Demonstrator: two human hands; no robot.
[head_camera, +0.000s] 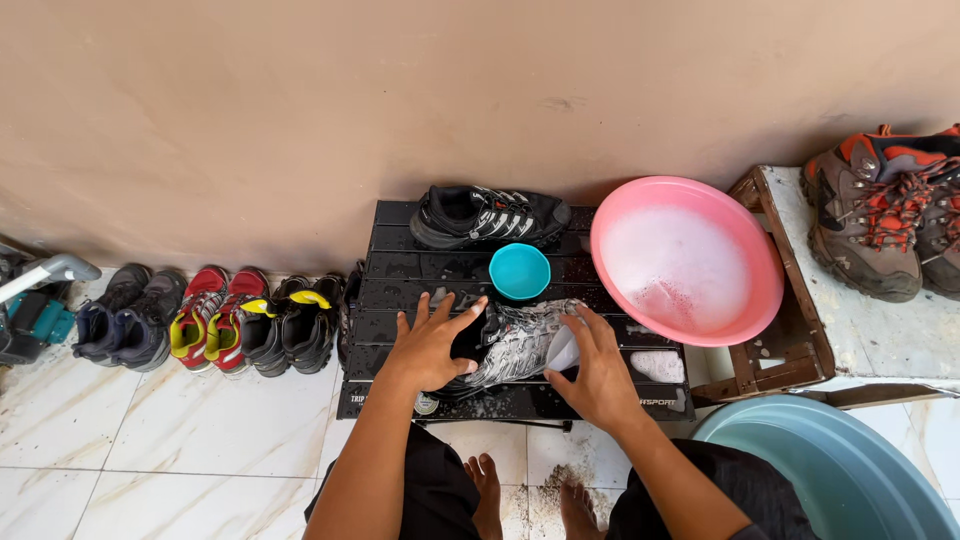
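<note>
1. at the far left edge of the frame, a grey handle (52, 270) is poking in above a teal-and-black object (35, 325) that is sitting on the white tiled floor (200, 430).
2. just right of that, a row of shoes is lining the wall in the left middle: a dark navy pair (128, 317), a red and yellow pair (213, 318) and a black pair with yellow insides (291, 323).
3. in the centre, a black slatted table (400, 265) is carrying a black sneaker (488, 216) at its back edge and a small teal bowl (519, 271) just in front of it.
4. the left hand (430, 345) is lying with fingers spread, pressing flat on the heel end of a wet grey and black sneaker (515, 340) in the lower centre of the table.
5. the right hand (597, 370) is curling around the toe end of that same sneaker, fingers together and gripping it.
6. to the right, a pink basin (745, 240) of soapy water is resting partly on the table and partly on a wooden stand (790, 355).
7. at the upper right, brown and orange hiking boots (880, 210) are standing on a white slab (890, 340).
8. in the lower right corner, a pale blue tub (840, 470) is showing.
</note>
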